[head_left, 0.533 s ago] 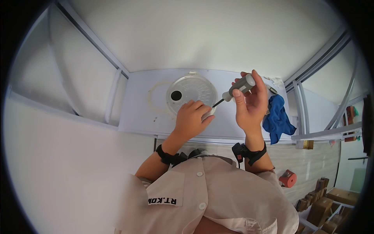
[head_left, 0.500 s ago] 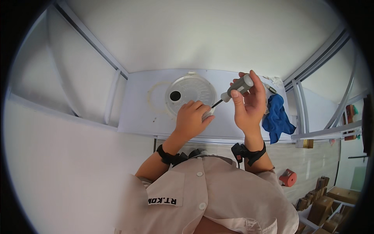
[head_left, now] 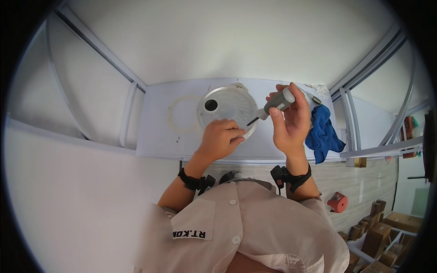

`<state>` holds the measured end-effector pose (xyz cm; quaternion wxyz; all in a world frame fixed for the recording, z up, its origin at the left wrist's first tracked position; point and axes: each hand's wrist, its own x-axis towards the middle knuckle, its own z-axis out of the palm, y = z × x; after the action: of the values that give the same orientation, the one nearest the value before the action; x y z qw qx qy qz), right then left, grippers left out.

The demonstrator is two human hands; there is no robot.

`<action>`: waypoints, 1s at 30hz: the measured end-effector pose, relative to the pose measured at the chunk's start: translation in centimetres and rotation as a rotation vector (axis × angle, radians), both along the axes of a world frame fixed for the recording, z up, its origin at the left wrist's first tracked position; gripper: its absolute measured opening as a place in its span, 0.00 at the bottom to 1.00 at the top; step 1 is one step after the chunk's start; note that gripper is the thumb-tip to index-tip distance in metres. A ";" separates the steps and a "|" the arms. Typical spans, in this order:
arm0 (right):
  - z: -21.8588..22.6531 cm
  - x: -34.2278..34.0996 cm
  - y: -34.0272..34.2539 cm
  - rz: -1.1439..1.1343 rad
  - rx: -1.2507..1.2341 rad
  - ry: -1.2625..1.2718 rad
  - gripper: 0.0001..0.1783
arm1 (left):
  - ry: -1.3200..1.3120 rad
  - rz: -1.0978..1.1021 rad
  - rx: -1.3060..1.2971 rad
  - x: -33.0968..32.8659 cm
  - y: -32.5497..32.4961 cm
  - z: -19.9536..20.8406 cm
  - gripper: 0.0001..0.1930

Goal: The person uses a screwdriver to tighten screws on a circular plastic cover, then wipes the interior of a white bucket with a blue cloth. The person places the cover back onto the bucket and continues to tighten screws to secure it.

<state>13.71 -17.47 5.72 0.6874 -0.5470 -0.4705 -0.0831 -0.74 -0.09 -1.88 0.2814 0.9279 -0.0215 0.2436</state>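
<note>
Our right hand (head_left: 292, 125) closes round the screwdriver (head_left: 278, 101); left hand (head_left: 219, 139) half-curls at the round cover's near rim (head_left: 249, 133), grip unclear. If the cover turns, the tip could jab us.

Through my head view I see the left hand (head_left: 222, 138) on the near rim of a round, clear-grey disc (head_left: 230, 107) on the pale surface (head_left: 154, 118). My right hand (head_left: 291, 120) holds a grey screwdriver (head_left: 278, 101), its dark shaft slanting toward that rim; I can't confirm contact. A blue cloth (head_left: 322, 134) lies rumpled to the right.
</note>
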 end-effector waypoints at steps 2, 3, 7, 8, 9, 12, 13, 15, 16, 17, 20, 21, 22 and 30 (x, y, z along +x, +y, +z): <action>-0.1 0.1 -0.2 0.050 -0.008 -0.073 0.35 | 0.015 -0.019 0.017 -0.6 0.5 0.2 0.09; -0.1 0.1 -0.3 0.080 -0.013 -0.110 0.36 | 0.025 -0.014 0.011 -0.8 0.9 0.3 0.09; -0.2 -0.2 -0.2 0.181 0.005 -0.208 0.36 | 0.034 -0.020 -0.008 -1.7 2.6 0.3 0.09; -0.2 -0.4 -0.2 0.191 0.003 -0.208 0.36 | 0.028 -0.029 -0.010 -1.8 2.8 0.2 0.08; -0.3 -0.5 0.0 0.184 0.007 -0.215 0.36 | 0.032 -0.021 -0.005 -1.8 2.7 0.3 0.08; -0.5 -0.5 0.3 0.162 0.022 -0.240 0.36 | 0.040 0.014 0.014 -1.9 2.4 0.7 0.08; -0.7 -0.5 0.5 0.152 0.027 -0.251 0.36 | 0.040 0.034 0.023 -1.8 2.2 0.6 0.09; -0.8 -0.6 0.7 0.143 0.038 -0.253 0.36 | 0.012 0.064 0.012 -1.7 1.7 0.4 0.09; -0.9 -0.7 0.8 0.144 0.044 -0.245 0.36 | -0.015 0.073 -0.009 -1.5 1.4 0.3 0.09; -1.0 -0.8 0.9 0.144 0.050 -0.237 0.36 | -0.043 0.082 -0.029 -1.4 1.2 0.2 0.09; -1.2 -0.6 0.6 0.108 -0.007 -0.268 0.35 | -0.055 0.108 -0.026 -1.0 0.7 -0.4 0.07; -1.2 -0.5 0.5 0.110 -0.025 -0.276 0.36 | -0.069 0.125 -0.018 -0.8 0.5 -0.6 0.07; -1.2 -0.5 0.4 0.111 -0.044 -0.283 0.37 | -0.083 0.143 -0.010 -0.8 0.3 -0.8 0.07; -1.2 -0.9 0.6 0.113 0.040 -0.217 0.36 | -0.142 0.177 -0.026 -0.5 -0.1 -1.3 0.08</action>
<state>12.82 -16.85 4.54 0.6469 -0.4936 -0.5704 -0.1122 -1.23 -0.19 -3.15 0.2684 0.9029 0.0438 0.3330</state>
